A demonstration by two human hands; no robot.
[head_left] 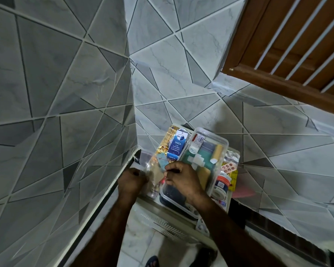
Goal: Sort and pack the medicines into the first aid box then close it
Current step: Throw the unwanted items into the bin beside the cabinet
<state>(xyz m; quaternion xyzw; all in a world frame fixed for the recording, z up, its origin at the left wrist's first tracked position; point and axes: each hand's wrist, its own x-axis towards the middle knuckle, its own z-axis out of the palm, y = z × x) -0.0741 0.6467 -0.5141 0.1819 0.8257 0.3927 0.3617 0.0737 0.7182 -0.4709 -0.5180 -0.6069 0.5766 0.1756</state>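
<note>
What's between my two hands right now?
In the head view, a clear plastic bag with small items inside, held by left hand and right hand.

Tiled wall (56, 93) hugs the left edge of the table (162, 206); blue carton (176, 145) and blister packs (228, 167) flank the first aid box (206, 151); open overhead.

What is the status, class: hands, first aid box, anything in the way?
Left hand and right hand both gripping a clear bag beside the box. Box part filled. Blue carton and pill strips lie outside it. Right wrist across the box.
</note>
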